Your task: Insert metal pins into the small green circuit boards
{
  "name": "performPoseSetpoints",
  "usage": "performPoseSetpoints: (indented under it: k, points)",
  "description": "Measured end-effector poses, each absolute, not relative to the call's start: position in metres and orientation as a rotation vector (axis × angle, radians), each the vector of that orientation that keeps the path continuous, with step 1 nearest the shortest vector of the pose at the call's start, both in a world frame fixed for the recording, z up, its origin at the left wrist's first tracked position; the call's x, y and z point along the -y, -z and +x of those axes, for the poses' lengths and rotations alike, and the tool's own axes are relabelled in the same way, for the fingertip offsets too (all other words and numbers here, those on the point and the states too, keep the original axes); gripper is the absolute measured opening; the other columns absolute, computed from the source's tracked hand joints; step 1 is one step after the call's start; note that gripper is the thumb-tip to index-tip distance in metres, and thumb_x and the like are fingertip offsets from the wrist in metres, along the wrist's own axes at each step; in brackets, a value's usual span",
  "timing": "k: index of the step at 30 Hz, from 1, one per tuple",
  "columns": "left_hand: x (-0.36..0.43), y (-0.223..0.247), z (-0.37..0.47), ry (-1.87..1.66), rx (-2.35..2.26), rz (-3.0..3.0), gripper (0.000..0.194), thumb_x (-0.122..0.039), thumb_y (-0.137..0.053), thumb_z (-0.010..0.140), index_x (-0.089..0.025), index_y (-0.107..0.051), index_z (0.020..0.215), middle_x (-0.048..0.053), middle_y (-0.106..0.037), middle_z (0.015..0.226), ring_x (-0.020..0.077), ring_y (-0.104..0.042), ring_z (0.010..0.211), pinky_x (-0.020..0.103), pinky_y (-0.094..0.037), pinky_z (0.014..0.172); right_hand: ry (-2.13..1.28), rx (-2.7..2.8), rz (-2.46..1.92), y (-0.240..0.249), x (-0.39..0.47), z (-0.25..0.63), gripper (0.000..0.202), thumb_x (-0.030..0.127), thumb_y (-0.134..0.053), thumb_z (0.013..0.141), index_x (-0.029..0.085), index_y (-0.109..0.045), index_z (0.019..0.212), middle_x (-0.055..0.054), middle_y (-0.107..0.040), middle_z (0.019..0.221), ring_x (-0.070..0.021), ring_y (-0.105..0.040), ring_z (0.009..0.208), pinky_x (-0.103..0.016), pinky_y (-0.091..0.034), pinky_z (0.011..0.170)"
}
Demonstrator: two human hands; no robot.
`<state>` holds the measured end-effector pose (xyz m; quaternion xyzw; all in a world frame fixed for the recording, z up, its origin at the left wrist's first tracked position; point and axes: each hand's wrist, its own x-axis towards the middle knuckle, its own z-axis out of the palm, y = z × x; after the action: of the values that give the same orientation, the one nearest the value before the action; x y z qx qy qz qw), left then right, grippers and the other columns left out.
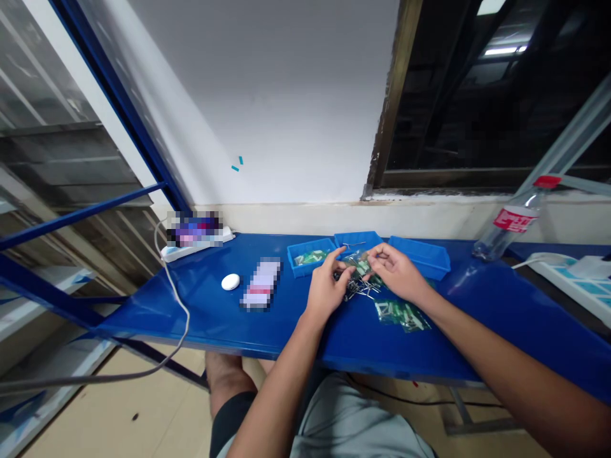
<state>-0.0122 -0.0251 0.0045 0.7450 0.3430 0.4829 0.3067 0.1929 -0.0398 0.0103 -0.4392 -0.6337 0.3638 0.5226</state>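
Where a blue counter (210,318) meets a pale wall (286,95), two short teal strips (237,164) are noted on the wall, and a dark window (477,127) is set in at right. A blue metal frame (109,95) stands at left, above a tiled floor (119,420). On the counter's left, a white power strip (195,248) lies near the wall; a grey cable (184,331) hangs across the front edge. A white round item (230,282) lies beside a pixelated rectangular item (261,286). Three blue trays line the back; the left tray (293,268) contains green-and-white pieces. A clear bottle (515,219) with a red cap stands at right.

The left hand (329,283) is partly open, fingers curved at a pile of metal pieces (360,291). The right hand (394,273) has thumb and fingers drawn together at a clear packet (357,261) between the hands; whether either grips anything cannot be told. Both hands obscure the pile's edges. Further green packets (403,316) lie nearer the front, beside the right forearm.
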Motion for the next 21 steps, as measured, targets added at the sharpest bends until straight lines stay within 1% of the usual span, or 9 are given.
performPoseSetpoints:
  k: [3,7,8,10,12,14,17,19,21]
  points:
    - [0.023,-0.004,-0.012,-1.347,-0.923,1.930,0.043,-0.025,-0.066,0.097,-0.022,-0.057,0.139,0.001,-0.076,0.091,0.0166,-0.073,0.083,0.028,-0.056,0.082,-0.954,1.473,-1.021,-0.009,0.039,0.187,0.035,0.054,-0.071,0.090,0.024,-0.058,0.101,-0.003,-0.071,0.094,-0.0192,-0.074,0.071,-0.035,-0.061,0.072]
    - [0.025,-0.003,-0.012,-1.347,-0.940,1.976,0.042,-0.027,-0.067,0.097,-0.023,-0.056,0.137,0.002,-0.075,0.093,0.0179,-0.073,0.084,0.031,-0.057,0.084,-1.011,1.431,-1.027,-0.008,0.039,0.184,0.054,0.050,-0.084,0.078,0.022,-0.060,0.117,-0.003,-0.073,0.095,-0.0199,-0.075,0.072,-0.037,-0.063,0.073]
    - [0.026,-0.003,-0.013,-1.344,-0.944,2.025,0.041,-0.026,-0.066,0.097,-0.023,-0.057,0.137,0.004,-0.074,0.097,0.0188,-0.073,0.087,0.032,-0.058,0.087,-1.018,1.432,-1.034,-0.008,0.038,0.185,0.056,0.048,-0.086,0.077,0.022,-0.061,0.120,-0.002,-0.072,0.092,-0.0196,-0.075,0.071,-0.037,-0.063,0.072]
    - [0.028,-0.006,-0.014,-1.361,-0.947,2.151,0.038,-0.025,-0.064,0.098,-0.024,-0.061,0.135,0.010,-0.071,0.119,0.0221,-0.071,0.103,0.038,-0.057,0.096,-1.033,1.438,-1.054,-0.008,0.038,0.186,0.061,0.047,-0.085,0.078,0.021,-0.061,0.127,-0.001,-0.073,0.085,-0.0194,-0.074,0.068,-0.035,-0.063,0.070]
    - [0.030,-0.008,-0.015,-1.380,-0.924,2.287,0.033,-0.025,-0.064,0.097,-0.025,-0.067,0.130,0.014,-0.058,0.144,0.0275,-0.062,0.126,0.046,-0.053,0.107,-1.042,1.432,-1.083,-0.008,0.037,0.189,0.068,0.047,-0.085,0.078,0.022,-0.058,0.136,-0.001,-0.074,0.082,-0.0194,-0.073,0.063,-0.034,-0.062,0.065]
    - [0.030,-0.008,-0.016,-1.361,-0.854,2.394,0.031,-0.025,-0.067,0.095,-0.027,-0.070,0.126,0.012,-0.052,0.153,0.0308,-0.052,0.139,0.053,-0.047,0.115,-1.055,1.418,-1.109,-0.008,0.037,0.192,0.077,0.049,-0.086,0.078,0.023,-0.054,0.143,-0.001,-0.076,0.080,-0.0191,-0.072,0.059,-0.033,-0.060,0.060]
    - [0.026,-0.004,-0.016,-1.308,-0.742,2.452,0.038,-0.024,-0.072,0.092,-0.028,-0.068,0.130,0.010,-0.064,0.142,0.0303,-0.051,0.142,0.057,-0.043,0.119,-1.084,1.401,-1.106,-0.011,0.038,0.194,0.080,0.050,-0.085,0.078,0.023,-0.053,0.146,0.000,-0.076,0.080,-0.0185,-0.071,0.060,-0.033,-0.060,0.063]
    - [0.022,-0.001,-0.016,-1.312,-0.741,2.427,0.042,-0.023,-0.073,0.092,-0.026,-0.066,0.133,0.009,-0.068,0.137,0.0290,-0.054,0.139,0.054,-0.044,0.119,-1.109,1.408,-1.077,-0.013,0.039,0.193,0.073,0.051,-0.082,0.082,0.024,-0.056,0.145,-0.002,-0.077,0.089,-0.0187,-0.073,0.067,-0.035,-0.062,0.071]
    - [0.020,0.000,-0.016,-1.329,-0.811,2.365,0.035,-0.020,-0.069,0.094,-0.025,-0.069,0.128,0.009,-0.072,0.130,0.0273,-0.062,0.129,0.051,-0.049,0.114,-1.121,1.442,-1.052,-0.015,0.040,0.192,0.061,0.054,-0.075,0.088,0.024,-0.061,0.140,-0.006,-0.078,0.100,-0.0200,-0.075,0.077,-0.038,-0.062,0.079]
